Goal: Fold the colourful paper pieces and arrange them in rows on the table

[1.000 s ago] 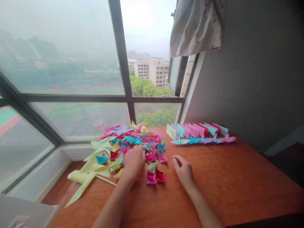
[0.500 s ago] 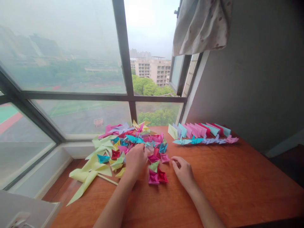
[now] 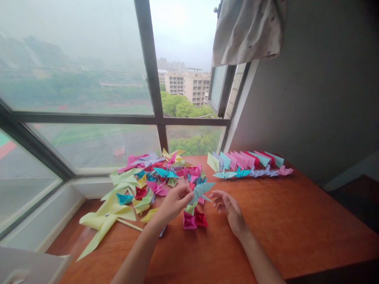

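Observation:
Between the thumb and fingers of my left hand point(image 3: 177, 202) is a light blue paper crane point(image 3: 201, 191), raised above the pile. My right hand point(image 3: 231, 213) is just right of the crane, its fingers apart and slightly curled, holding nothing. Under and beside the crane lie a green folded paper piece point(image 3: 190, 208), a magenta paper box point(image 3: 190, 221) and a red paper box point(image 3: 201, 218). To the left spreads a pile of folded paper, with a magenta crane point(image 3: 157, 188) and a blue paper boat point(image 3: 124, 198) in it.
A yellow paper pinwheel point(image 3: 108, 215) on a stick lies at the left of the wooden table point(image 3: 296, 225). At the back right, several paper cranes point(image 3: 242, 172) form a row before a row of standing folded papers point(image 3: 237, 159). Windows and a curtain point(image 3: 248, 35) are beyond.
My left hand has come up out of the pile and toward the right, now with the light blue crane in it. My right hand's fingers have spread. The view has shifted slightly.

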`<state>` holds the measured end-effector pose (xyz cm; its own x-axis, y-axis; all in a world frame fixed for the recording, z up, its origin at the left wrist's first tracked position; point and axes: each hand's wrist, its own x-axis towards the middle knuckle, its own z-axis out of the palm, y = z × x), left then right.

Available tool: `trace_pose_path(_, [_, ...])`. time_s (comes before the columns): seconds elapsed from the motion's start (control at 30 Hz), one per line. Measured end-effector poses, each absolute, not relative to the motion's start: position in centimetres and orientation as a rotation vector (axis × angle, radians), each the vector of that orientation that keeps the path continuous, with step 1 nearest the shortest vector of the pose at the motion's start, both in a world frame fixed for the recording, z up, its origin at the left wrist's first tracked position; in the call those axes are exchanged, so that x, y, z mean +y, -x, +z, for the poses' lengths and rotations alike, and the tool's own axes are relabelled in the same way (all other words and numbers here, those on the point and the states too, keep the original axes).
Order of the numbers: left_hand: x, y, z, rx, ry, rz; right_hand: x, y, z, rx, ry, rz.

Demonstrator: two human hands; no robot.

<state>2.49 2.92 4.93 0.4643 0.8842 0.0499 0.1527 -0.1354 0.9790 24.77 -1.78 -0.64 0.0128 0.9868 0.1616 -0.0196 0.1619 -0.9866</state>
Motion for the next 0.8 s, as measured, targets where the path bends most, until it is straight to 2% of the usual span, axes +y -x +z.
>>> trace_pose_path(0.1, [2.3,-3.2,4.8,0.876,-1.626,0.721,-2.0,-24.9,-0.5,-1.263,1.029,1.163])
trace_pose_path(0.23, [1.6,-3.7,5.2,0.843,-1.688,0.614,-1.9,-24.7,-0.2,-1.297,1.182,1.142])
trace_pose_path(0.57, [1.1,-4.5,5.1,0.957,-1.955,0.644,-2.0,-24.6,0.0,-1.293,1.241,1.156])
trace_pose_path(0.8, [1.1,-4.2,5.8,0.884,-1.735,0.573,-2.3,-25.0,0.2,-1.351,1.143,1.317])
